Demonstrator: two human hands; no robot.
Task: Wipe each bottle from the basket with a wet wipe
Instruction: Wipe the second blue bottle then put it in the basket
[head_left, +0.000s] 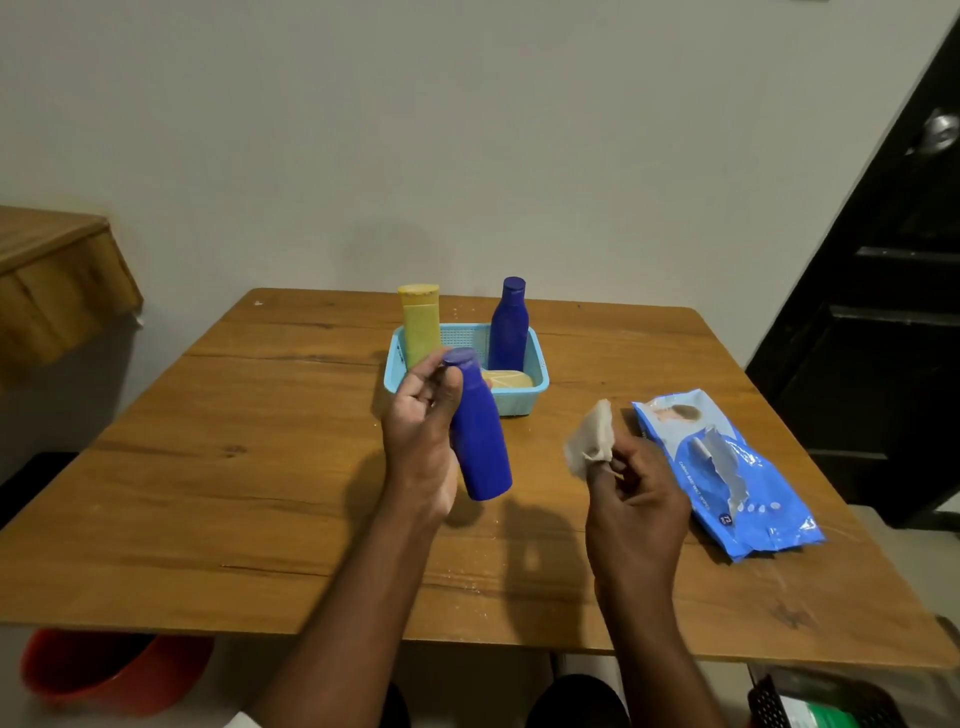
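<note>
Presently, head view, looking down on a wooden table (291, 467): the left hand (421, 431) is closed around a blue bottle (480, 441), lifted clear of the tabletop and tilted, cap end pointing away toward the basket (519, 400); the thumb and fingers wrap the upper body and neck, leaving the lower half bare. The bottle looks like smooth, rigid plastic, probably light, and likely to turn slippery once damp; a hold near the shoulder, as shown, leaves the broad body open for wiping, and the cap end would want a change of hold afterwards. The right hand (636, 499) is drawn in on a crumpled wet wipe (592, 441), pinched between fingertips and thumb, soft and limp, held near the bottle but not touching it; the two hands are apart. Behind them, the pale blue basket holds a second blue bottle (509, 327) and a yellow bottle (420, 325), both upright, with a yellow item (506, 378) lying on its floor, identity unclear. To the right lies an opened blue wipes packet (727, 467), flat on the table.
</note>
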